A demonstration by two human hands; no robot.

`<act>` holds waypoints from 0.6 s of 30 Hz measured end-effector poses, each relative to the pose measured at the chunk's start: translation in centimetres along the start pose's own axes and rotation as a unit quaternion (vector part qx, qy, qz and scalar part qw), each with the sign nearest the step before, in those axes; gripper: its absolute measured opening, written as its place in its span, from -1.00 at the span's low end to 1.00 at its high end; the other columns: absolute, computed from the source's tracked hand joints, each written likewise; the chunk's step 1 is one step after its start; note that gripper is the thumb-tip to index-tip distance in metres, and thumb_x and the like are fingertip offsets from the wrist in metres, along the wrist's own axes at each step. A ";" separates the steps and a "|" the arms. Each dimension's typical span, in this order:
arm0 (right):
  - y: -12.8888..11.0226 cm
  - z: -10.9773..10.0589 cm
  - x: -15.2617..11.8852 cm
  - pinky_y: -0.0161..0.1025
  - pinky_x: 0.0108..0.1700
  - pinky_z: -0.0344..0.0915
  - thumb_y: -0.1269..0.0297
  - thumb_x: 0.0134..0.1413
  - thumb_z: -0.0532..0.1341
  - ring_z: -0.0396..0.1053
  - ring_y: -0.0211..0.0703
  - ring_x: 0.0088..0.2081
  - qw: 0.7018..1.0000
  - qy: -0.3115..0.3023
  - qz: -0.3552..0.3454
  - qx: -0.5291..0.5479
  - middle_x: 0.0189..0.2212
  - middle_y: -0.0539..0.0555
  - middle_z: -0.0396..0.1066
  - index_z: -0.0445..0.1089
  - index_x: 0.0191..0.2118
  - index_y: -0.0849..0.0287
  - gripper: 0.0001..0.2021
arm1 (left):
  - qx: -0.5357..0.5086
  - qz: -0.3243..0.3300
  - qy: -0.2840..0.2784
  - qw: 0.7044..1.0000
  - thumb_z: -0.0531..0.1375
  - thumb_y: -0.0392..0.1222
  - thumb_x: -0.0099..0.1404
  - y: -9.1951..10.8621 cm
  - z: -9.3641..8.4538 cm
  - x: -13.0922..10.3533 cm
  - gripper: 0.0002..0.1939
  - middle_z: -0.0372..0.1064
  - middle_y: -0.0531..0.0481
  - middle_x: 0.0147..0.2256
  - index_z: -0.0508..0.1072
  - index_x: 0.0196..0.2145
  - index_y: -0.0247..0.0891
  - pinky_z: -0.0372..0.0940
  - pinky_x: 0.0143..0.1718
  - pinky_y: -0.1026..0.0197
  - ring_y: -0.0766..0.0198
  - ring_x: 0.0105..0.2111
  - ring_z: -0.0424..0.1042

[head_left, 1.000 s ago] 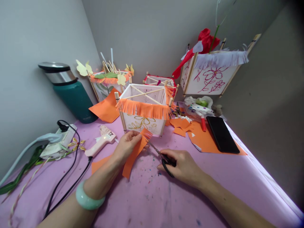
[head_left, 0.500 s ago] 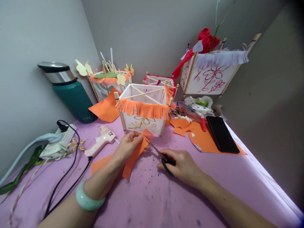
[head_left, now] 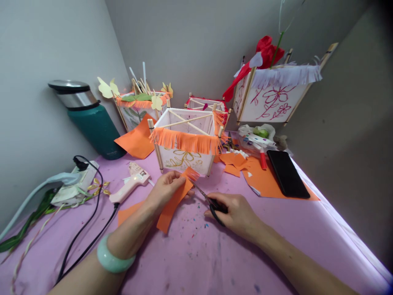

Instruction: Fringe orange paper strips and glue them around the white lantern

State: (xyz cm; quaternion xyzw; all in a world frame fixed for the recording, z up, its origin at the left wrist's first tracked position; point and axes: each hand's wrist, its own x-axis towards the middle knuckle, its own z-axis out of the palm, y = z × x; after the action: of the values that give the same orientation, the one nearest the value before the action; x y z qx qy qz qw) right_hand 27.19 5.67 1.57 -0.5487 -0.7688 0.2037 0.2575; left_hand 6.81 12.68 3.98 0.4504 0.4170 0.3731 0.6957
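Note:
My left hand (head_left: 168, 186) pinches a strip of orange paper (head_left: 172, 211) near its upper end, where the edge is cut into a fine fringe. The rest of the strip hangs down toward me. In my right hand (head_left: 236, 211) is a pair of scissors (head_left: 217, 209) with black handles, fingers through the loops. Its blade tips meet the strip's right edge beside the fringe. Just behind my hands stands a white box lantern (head_left: 184, 159) with stick corners and an orange paper fringe (head_left: 187, 141) along its top.
A pink glue gun (head_left: 132, 186) lies at left, its cable running toward me past a power strip (head_left: 75, 184). Behind it stands a teal bottle (head_left: 95, 129). At right a black phone (head_left: 287, 174) rests on orange paper (head_left: 258, 186). Another lantern (head_left: 270, 98) hangs back right.
Little differs. The strip's lower end has swung slightly left, and the scissors and my right hand have shifted a touch to the right.

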 end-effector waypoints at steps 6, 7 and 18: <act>-0.3 -0.1 -0.1 -0.40 -0.46 0.08 0.18 0.01 0.30 0.23 -0.31 -0.51 1.000 -0.003 -0.003 0.008 -0.53 -0.08 0.35 0.42 -0.29 0.14 -0.82 | 0.014 -0.013 -0.016 1.000 0.28 -0.10 0.10 -0.1 0.2 -0.3 -0.73 0.49 -0.06 -0.53 0.25 -0.40 -0.25 0.39 -0.48 0.25 0.19 -0.51 0.53; -0.3 -0.1 -0.1 -0.40 -0.47 0.08 0.18 0.01 0.30 0.23 -0.31 -0.51 1.000 -0.004 -0.003 0.008 -0.53 -0.08 0.35 0.42 -0.30 0.14 -0.83 | 0.017 -0.017 -0.015 1.000 0.27 -0.10 0.10 0.0 0.3 -0.3 -0.73 0.49 -0.06 -0.53 0.25 -0.40 -0.25 0.39 -0.48 0.26 0.20 -0.51 0.53; 0.0 0.0 0.0 -0.40 -0.47 0.09 0.17 0.03 0.30 0.24 -0.31 -0.52 1.000 0.001 -0.012 0.004 -0.53 -0.08 0.37 0.45 -0.27 0.15 -0.81 | 0.018 -0.024 -0.019 0.999 0.24 -0.12 0.13 0.2 0.4 -0.4 -0.78 0.48 -0.01 -0.54 0.25 -0.40 -0.25 0.38 -0.48 0.24 0.20 -0.52 0.52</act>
State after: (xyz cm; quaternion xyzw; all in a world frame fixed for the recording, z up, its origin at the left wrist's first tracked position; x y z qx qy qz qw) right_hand 27.20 5.64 1.56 -0.5386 -0.7742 0.2035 0.2631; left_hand 7.01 12.30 4.40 0.4595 0.4210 0.3407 0.7039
